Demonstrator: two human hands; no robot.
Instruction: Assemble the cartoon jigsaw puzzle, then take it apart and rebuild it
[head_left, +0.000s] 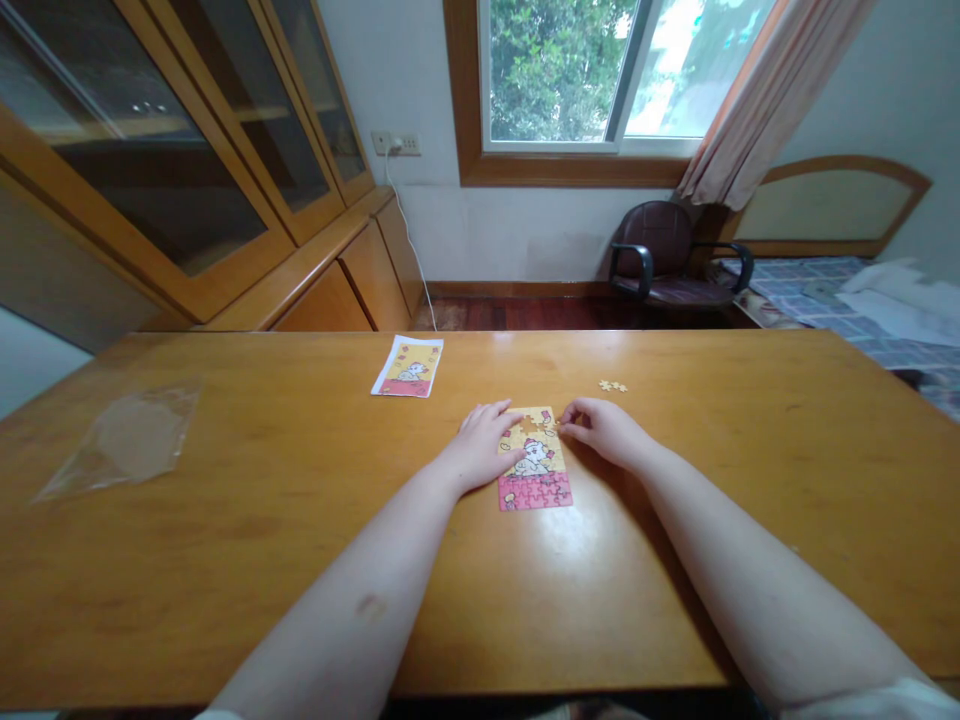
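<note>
A jigsaw puzzle (536, 490) with a white cartoon animal, a yellow upper part and a pink lower part lies flat on the wooden table. Near its top is a gap where brown wood shows through. My left hand (484, 447) rests over the puzzle's left edge, fingers spread and holding nothing. At the upper right edge, the thumb and fingers of my right hand (604, 430) are pinched on a small puzzle piece, mostly hidden by the fingertips. A few loose yellow puzzle pieces (613, 386) lie beyond my right hand.
A reference picture card (409, 368) with the same design lies farther back on the table (300, 580), left of the puzzle. A clear plastic bag (139, 435) is at the far left. Beyond the table stand a glass-door cabinet (300, 225) and an armchair (660, 250).
</note>
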